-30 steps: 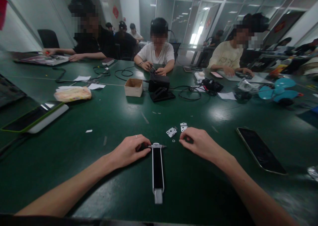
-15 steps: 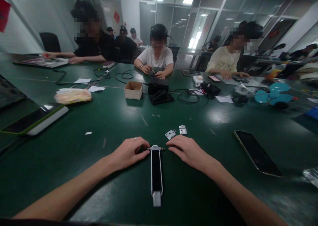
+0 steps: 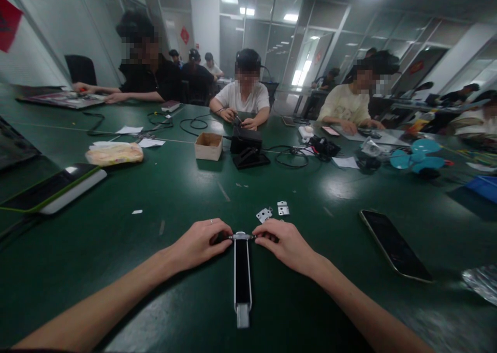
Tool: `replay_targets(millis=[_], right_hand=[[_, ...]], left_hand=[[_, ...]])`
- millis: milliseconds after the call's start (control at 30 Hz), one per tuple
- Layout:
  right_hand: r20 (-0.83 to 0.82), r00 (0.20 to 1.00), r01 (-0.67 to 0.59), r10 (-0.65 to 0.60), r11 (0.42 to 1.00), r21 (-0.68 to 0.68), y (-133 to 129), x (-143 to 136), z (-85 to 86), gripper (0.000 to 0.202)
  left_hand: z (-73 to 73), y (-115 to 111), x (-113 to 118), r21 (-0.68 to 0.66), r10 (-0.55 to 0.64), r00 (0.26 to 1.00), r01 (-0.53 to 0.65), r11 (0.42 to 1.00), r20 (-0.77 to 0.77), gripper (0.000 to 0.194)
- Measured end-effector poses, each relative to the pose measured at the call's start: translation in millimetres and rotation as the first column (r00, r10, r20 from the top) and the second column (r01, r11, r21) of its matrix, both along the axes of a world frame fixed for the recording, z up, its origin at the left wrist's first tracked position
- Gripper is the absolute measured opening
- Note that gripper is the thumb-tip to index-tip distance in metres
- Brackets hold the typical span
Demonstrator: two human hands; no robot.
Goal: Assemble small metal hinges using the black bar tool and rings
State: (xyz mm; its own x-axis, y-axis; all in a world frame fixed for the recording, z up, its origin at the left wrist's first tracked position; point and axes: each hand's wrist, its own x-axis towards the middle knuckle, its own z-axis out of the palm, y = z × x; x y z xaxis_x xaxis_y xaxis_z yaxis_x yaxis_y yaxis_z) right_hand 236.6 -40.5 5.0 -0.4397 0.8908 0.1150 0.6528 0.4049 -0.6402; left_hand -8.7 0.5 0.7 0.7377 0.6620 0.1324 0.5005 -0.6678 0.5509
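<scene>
From the head camera, it's all happening front and centre on the green worktop (image 3: 163,301): a long strip (image 3: 243,273), black down the middle with a pale frame, lies flat, pointing straight at the person, its silver tab (image 3: 243,317) at the near end and a short metal crossbar (image 3: 242,236) at the far end. And there's the left hand (image 3: 204,243), ring on a finger, thumb and fingers pinched narrow on the crossbar's left tip! Opposite it, the right hand (image 3: 287,243) mirrors the hold, thumb and forefinger drawn together around the right tip, the other fingers curled; whatever sits right between those fingertips is too small to make out. Just beyond the right hand, two small metal plates, the left plate (image 3: 264,215) tilted askew and the right plate (image 3: 283,208) squarer on, lie near each other, apart. Out to the right, a dark-screened phone (image 3: 395,245) lies at a slant, with crumpled silvery wrapping (image 3: 480,283) past it at the edge of view. Over on the left, a white scrap (image 3: 137,211) and a green-edged dark box (image 3: 54,185). Farther up, a packet (image 3: 114,155), an open carton (image 3: 208,147) and, just beside it, a black case (image 3: 246,140); blue fan blades (image 3: 417,155) well off to the right. Across the worktop sits a co-worker in a white shirt (image 3: 240,95), both hands at the black case.
</scene>
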Motion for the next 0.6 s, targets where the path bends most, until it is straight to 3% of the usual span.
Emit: replay_targets(millis=[200, 433, 533, 600], right_hand=[[-0.064, 0.997, 0.033, -0.035, 0.999, -0.028, -1, -5, -2.9, 0.013], [-0.071, 0.997, 0.046, -0.044, 0.998, 0.037, 2, -9, -10.2, 0.014], [-0.076, 0.996, 0.047, -0.043, 0.997, 0.054, 2, -9, -11.6, 0.021], [-0.102, 0.993, 0.059, -0.051, 0.995, 0.077, 2, -9, -11.9, 0.023]], left_hand=[[1.0, 0, -1, -0.002, 0.005, 1.0, -0.005, 1.0, -0.016, 0.015], [1.4, 2, -1, 0.014, -0.002, 0.999, 0.002, 1.0, -0.032, 0.017], [17.2, 5, -10, 0.044, 0.069, 0.997, -0.07, 0.997, 0.027, 0.025], [36.2, 4, -23, 0.037, 0.231, 0.954, -0.242, 0.97, 0.19, 0.025]])
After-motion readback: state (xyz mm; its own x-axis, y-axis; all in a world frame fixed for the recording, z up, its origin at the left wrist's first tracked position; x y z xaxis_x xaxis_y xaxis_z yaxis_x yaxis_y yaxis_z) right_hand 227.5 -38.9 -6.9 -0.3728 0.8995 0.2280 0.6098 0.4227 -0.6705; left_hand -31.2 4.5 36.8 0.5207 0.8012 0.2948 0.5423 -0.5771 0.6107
